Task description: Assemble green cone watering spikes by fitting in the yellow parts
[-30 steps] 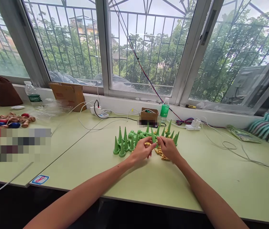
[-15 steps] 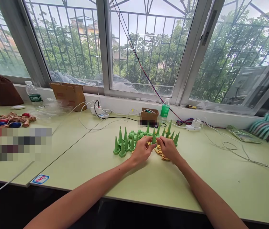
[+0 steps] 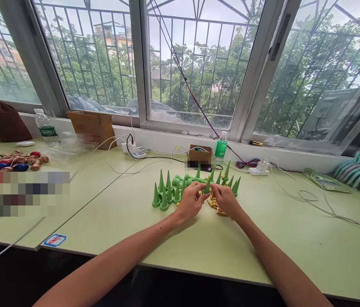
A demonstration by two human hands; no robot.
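Note:
My left hand [image 3: 191,201] pinches a green plastic cone spike [image 3: 207,186] by its base, with the tip pointing up and slightly right. Close against its right side, my right hand [image 3: 226,199] has thumb and forefinger pressed together; whatever they hold is too small or hidden to make out. Below and between the hands lie small yellow-tan pieces [image 3: 217,208], partly covered. Several green cones [image 3: 163,200] stand upright to the left of my hands, and others [image 3: 236,186] stand behind and to the right. Ribbed green parts [image 3: 180,180] lie behind my left hand.
A small brown box [image 3: 200,154] and a green-labelled bottle [image 3: 221,147] stand at the back by the wall. Power strips [image 3: 258,169] and white cables run along there. Wooden toys [image 3: 16,161] lie far left; hangers [image 3: 357,170] are stacked at the right.
The green cone in my left hand has tilted from leaning left, through upright, to leaning right. Both hands stay almost in place.

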